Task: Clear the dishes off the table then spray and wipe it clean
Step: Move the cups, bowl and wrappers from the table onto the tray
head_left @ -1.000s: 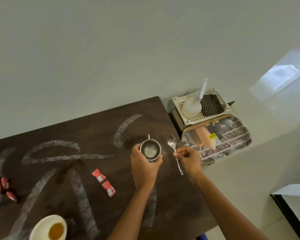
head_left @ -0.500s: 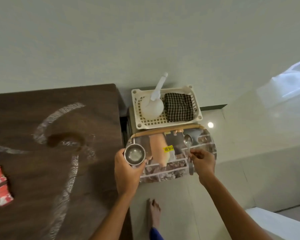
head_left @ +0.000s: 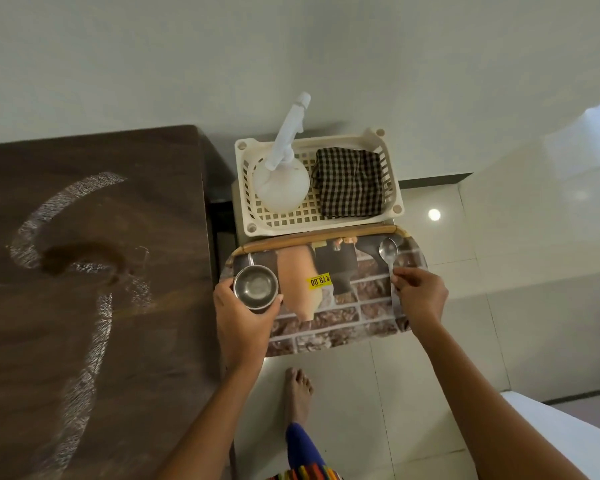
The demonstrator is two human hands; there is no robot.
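The left hand [head_left: 245, 317] is wrapped around a small steel cup [head_left: 256, 286], fingers curled about its side, holding it over the left end of a printed tray [head_left: 326, 327]. Whether the cup's base touches the tray cannot be told. The right hand [head_left: 420, 296] pinches the handle of a spoon [head_left: 388, 252] between thumb and fingertips at the right end of the same tray; the spoon's bowl points toward the far right corner of the tray, and it cannot be told whether it rests on the surface.

The tray, with a yellow price sticker [head_left: 319, 280] near its middle, sits just beside the right edge of the dark wooden table [head_left: 94, 323], apart from it by a narrow gap. Chalky white streaks [head_left: 94, 327] and a brown spill [head_left: 80, 259] mark the table top near that right edge.

Touching the tray's far edge is a white plastic basket [head_left: 392, 199]. Inside it a white spray bottle [head_left: 282, 183] stands at the left, and a folded checked cloth [head_left: 350, 183] lies at the right, the two just beside each other.

A bare foot [head_left: 298, 393] stands on the tiled floor [head_left: 465, 358] below the tray's near edge.
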